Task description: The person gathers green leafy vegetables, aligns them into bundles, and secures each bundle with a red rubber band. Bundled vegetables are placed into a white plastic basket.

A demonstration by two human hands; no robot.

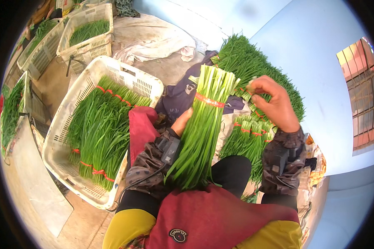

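A thick bunch of green Chinese chives (pixel 202 130) stands tilted in front of me, pale cut stem ends up and leaves hanging to my lap. An orange-red printed band (pixel 209 100) wraps it below the stem ends. My left hand (pixel 182 122) grips the bunch from its left side; most of the fingers are hidden behind it. My right hand (pixel 274 104) is raised to the right of the stems, apart from them, with fingers curled and thumb near the index finger. A small pale bit shows at its fingertips; whether it is held is unclear.
A cream plastic crate (pixel 134 67) with banded chive bunches (pixel 103 127) stands at my left. Further crates (pixel 85 46) with greens are behind it. A large chive heap (pixel 252 62) lies against the pale blue wall (pixel 311 56), with small banded bunches (pixel 246 137) nearer me.
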